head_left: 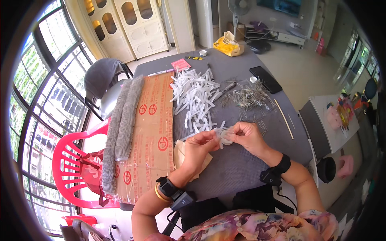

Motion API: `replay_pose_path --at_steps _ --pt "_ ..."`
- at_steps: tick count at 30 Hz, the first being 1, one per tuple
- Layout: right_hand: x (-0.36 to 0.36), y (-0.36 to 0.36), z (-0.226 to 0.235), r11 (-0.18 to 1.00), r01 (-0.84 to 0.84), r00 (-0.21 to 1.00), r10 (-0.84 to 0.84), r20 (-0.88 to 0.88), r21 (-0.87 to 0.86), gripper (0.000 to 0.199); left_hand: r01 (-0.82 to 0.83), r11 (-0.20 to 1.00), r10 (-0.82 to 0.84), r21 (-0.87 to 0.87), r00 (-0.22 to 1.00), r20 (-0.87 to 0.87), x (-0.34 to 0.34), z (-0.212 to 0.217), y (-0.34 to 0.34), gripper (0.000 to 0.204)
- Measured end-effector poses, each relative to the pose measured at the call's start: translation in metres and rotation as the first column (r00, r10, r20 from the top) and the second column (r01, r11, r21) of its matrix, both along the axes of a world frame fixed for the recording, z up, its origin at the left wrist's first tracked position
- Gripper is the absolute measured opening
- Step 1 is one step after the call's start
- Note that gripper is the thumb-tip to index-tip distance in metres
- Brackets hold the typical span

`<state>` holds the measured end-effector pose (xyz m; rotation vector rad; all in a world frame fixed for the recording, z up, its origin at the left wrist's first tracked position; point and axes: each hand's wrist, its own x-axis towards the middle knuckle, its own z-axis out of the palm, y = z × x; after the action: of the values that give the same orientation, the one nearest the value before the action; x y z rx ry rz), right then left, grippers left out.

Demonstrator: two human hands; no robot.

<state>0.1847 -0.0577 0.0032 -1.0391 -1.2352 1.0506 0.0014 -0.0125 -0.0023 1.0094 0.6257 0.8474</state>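
My left hand [197, 148] pinches a white strip [221, 143] above the table's near part. Close beside it, my right hand [250, 138] is closed on a small, round, translucent thing that looks like a roll of clear tape [226, 141]. The two hands nearly meet, and their fingers partly cover both things. A heap of short white strips [191, 94] lies just beyond my left hand. Past my right hand is a loose pile of thin metal pins or wires [250, 96], several of them scattered toward me.
Left of the strips, a taped brown cardboard sheet [155, 120] bears two long grey ribbed rows [129, 118]. A black phone [266, 80], a wooden stick [284, 119], a pen [161, 72] and a yellow bag [228, 44] lie on the grey table [225, 172]. A red chair [66, 160] stands left.
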Motion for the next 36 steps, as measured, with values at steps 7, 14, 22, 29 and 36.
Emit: replay_pose_path --at_steps 7,14,22,29,36 --pt "0.044 0.018 0.026 0.988 0.129 0.911 -0.150 0.385 0.081 0.028 0.005 0.996 -0.006 -0.088 1.000 -0.013 0.000 0.000 0.010 0.018" --pt "0.050 0.024 0.003 0.970 0.114 0.522 -0.241 0.818 0.213 0.019 0.069 0.983 -0.057 -0.170 0.996 0.075 -0.002 -0.002 0.012 0.019" --pt "0.054 0.027 0.007 0.857 0.180 0.458 -0.507 0.730 0.482 0.011 0.075 0.969 -0.059 -0.233 0.995 0.076 -0.004 0.002 0.011 0.024" --pt "0.050 0.024 0.010 0.963 0.233 0.684 -0.263 0.680 0.139 0.011 0.037 0.981 -0.018 -0.191 0.995 0.098 -0.005 -0.003 0.015 0.027" --pt "0.050 0.026 0.002 0.975 0.060 0.388 -0.222 0.895 0.215 0.018 0.043 0.977 -0.031 -0.211 0.998 0.061 -0.002 0.002 0.013 0.029"
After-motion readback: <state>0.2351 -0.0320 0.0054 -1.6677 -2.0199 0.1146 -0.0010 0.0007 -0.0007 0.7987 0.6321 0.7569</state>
